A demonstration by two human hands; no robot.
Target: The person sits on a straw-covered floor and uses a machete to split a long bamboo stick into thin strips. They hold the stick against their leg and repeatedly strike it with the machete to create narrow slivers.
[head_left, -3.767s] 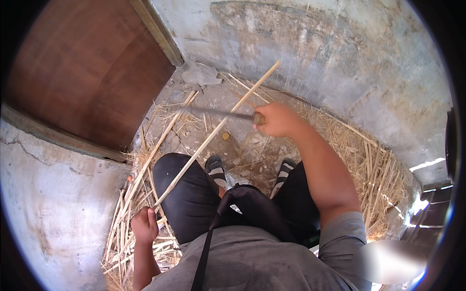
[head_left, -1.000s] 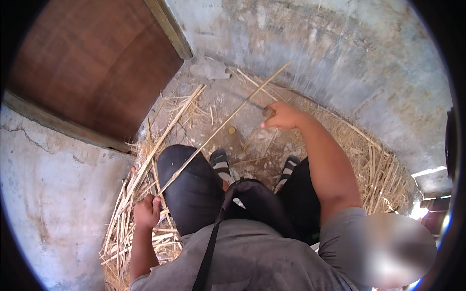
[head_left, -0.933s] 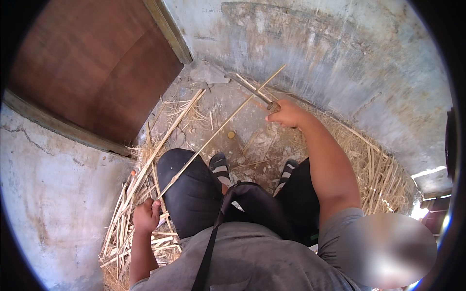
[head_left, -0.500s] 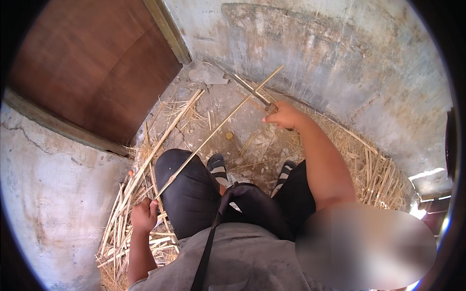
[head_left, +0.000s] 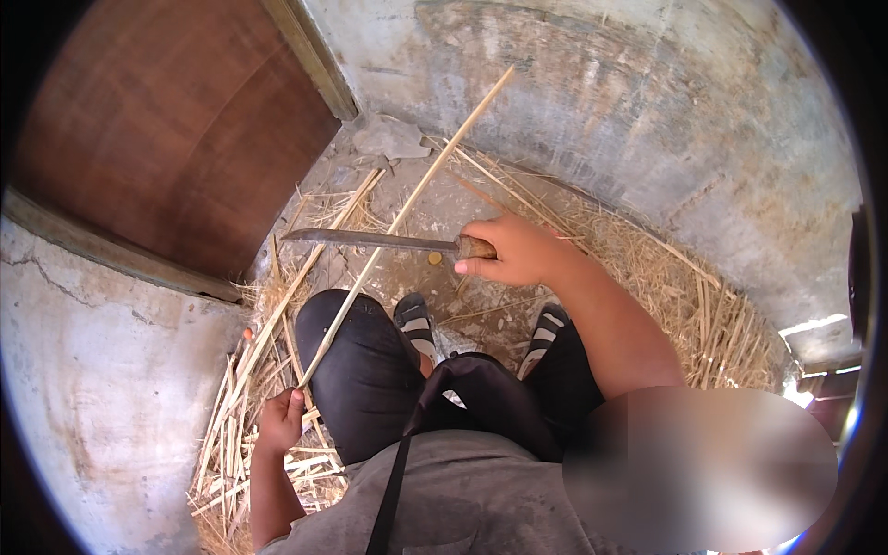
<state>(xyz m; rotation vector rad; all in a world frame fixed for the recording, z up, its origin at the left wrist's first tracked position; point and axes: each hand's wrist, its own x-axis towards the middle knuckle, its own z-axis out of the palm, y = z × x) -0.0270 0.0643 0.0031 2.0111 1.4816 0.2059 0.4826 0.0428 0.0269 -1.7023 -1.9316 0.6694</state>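
Observation:
My left hand (head_left: pixel 280 421) is closed round the lower end of a long, pale bamboo strip (head_left: pixel 423 185), low beside my left knee. The strip slants up and away over the knee, its far end raised in front of the wall. In my right hand (head_left: pixel 518 250) is the wooden handle of a long-bladed knife (head_left: pixel 400 241). Its dark blade points left and crosses the strip near mid-length; whether the two touch, I cannot tell.
Split strips (head_left: pixel 222 444) lie heaped along my left side. Shavings and more strips (head_left: pixel 731 338) cover the ground at right against the stained wall (head_left: pixel 601 102). A brown door (head_left: pixel 176 139) stands at far left, and a flat stone (head_left: pixel 393 137) lies near its corner.
My right hand has come nearer and swung the knife from pointing away to pointing left across the strip. The strip's far end has risen and shifted slightly left.

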